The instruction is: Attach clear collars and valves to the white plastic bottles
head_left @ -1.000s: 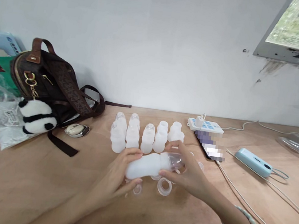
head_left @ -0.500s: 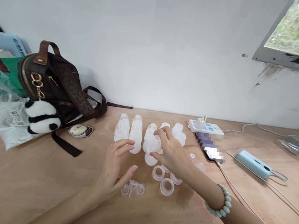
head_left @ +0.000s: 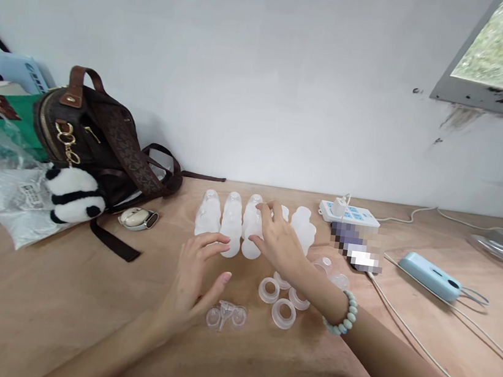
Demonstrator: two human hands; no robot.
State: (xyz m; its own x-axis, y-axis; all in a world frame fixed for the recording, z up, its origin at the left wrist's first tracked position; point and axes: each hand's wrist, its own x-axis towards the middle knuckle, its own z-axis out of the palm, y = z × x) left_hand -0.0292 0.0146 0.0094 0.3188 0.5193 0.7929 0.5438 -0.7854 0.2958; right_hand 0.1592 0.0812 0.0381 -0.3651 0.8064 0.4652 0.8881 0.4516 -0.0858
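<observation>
Translucent white bottle-shaped pieces stand close together in rows on the wooden table. My right hand (head_left: pixel 281 237) curves around the third row (head_left: pixel 250 247), thumb on its near side and fingers over its top and far side. My left hand (head_left: pixel 196 277) is open, thumb apart from the fingers, its fingertips beside the near end of the second row (head_left: pixel 231 223). The first row (head_left: pixel 208 214) stands to the left. Another white cluster (head_left: pixel 302 229) is right of my right hand. Several translucent rings (head_left: pixel 284 314) and small clear nipple-like pieces (head_left: pixel 226 315) lie nearer me.
A dark backpack (head_left: pixel 100 138) with a panda plush (head_left: pixel 75 196) and a plastic bag (head_left: pixel 21 208) are at the left, beside a mouse (head_left: pixel 134 217). To the right are a power strip (head_left: pixel 354 215), a phone (head_left: pixel 355 248), cables and a blue power bank (head_left: pixel 429 276).
My right hand has shifted slightly left and away from me. The third row moved with it and now stands close beside the second row. My left hand has barely moved.
</observation>
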